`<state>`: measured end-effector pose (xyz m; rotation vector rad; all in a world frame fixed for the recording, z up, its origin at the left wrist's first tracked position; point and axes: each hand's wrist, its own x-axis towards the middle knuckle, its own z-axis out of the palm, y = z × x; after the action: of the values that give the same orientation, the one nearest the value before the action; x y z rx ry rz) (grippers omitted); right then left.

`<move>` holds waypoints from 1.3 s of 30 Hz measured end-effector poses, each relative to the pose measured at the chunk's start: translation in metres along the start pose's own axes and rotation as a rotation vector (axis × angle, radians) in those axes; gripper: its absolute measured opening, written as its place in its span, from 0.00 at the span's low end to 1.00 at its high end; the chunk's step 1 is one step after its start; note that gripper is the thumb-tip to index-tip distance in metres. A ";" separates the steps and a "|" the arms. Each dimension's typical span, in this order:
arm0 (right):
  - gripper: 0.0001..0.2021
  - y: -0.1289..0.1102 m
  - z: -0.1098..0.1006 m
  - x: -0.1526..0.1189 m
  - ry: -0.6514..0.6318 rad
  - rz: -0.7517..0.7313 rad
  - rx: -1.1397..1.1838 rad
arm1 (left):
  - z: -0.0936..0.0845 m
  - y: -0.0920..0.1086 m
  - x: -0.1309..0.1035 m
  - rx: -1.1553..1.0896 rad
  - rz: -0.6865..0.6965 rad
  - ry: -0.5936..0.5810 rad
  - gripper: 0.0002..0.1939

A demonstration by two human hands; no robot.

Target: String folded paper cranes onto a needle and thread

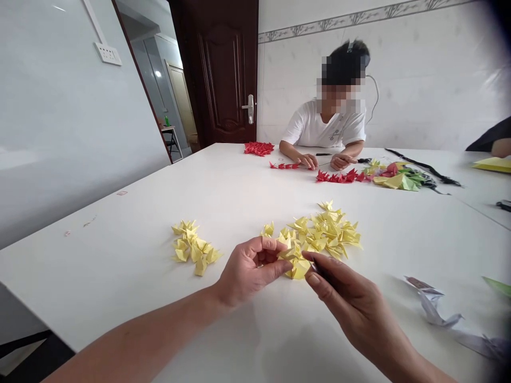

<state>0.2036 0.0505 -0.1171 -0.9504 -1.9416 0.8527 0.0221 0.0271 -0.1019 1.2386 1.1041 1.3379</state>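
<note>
Between its thumb and fingers, my left hand (249, 268) pinches a small folded yellow paper crane (292, 253) just above the table. My right hand (353, 298) is closed around a slim dark tool (324, 273), whose kind I cannot make out because the fingers cover most of it. Its fingertips come close to the crane's right side. Just behind both hands spreads a heap of yellow paper cranes (331, 234). A smaller cluster of yellow cranes (195, 247) lies to the left of my left hand.
Across the white table (136, 223), a person in a white shirt (319, 127) handles a string of red cranes (343, 176). A red pile (258, 148) and mixed-colour folded papers (399, 178) lie nearby. White folded papers (439, 314) sit at right. Another person's arm (501, 147) shows at far right.
</note>
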 end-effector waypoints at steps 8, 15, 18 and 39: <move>0.14 -0.019 0.002 -0.002 -0.121 0.011 -0.097 | 0.002 -0.004 -0.003 0.092 0.033 -0.007 0.13; 0.14 -0.019 0.004 -0.002 -0.162 0.090 -0.047 | 0.006 -0.002 -0.007 0.209 0.082 -0.013 0.10; 0.14 -0.017 0.004 -0.002 -0.169 0.133 -0.005 | 0.006 -0.002 -0.007 0.220 0.070 -0.016 0.11; 0.16 -0.010 0.005 -0.002 -0.245 0.301 0.177 | 0.006 -0.005 -0.007 0.362 0.183 -0.007 0.09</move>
<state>0.1972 0.0427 -0.1124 -1.0880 -1.9108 1.3461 0.0286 0.0211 -0.1068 1.6396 1.2913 1.3023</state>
